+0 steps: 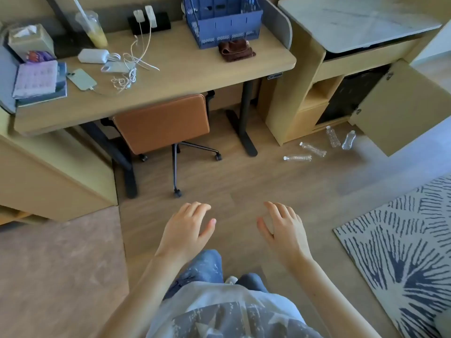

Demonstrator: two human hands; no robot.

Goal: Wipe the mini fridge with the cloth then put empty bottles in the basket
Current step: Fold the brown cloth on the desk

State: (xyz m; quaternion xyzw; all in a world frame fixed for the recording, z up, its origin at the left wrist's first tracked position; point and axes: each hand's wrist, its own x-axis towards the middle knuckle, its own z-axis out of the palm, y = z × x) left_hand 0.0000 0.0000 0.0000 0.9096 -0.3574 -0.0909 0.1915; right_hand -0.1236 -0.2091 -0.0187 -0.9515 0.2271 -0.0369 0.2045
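A folded dark brown cloth (236, 51) lies on the wooden desk in front of a blue plastic basket (223, 25). The black mini fridge (351, 93) sits inside a wooden cabinet at the right, whose door (400, 111) stands open. Several empty clear bottles lie on the floor before it, among them one (297, 158), a second (313, 149) and a third (333, 136). My left hand (188, 228) and right hand (283, 228) hover over the floor, fingers relaxed, holding nothing, far from the cloth and the bottles.
A brown office chair (162, 123) is tucked under the desk (170, 76). On the desk lie a phone, chargers, cables, a tissue box, books and a drink cup. A patterned rug (400, 252) covers the floor at the right.
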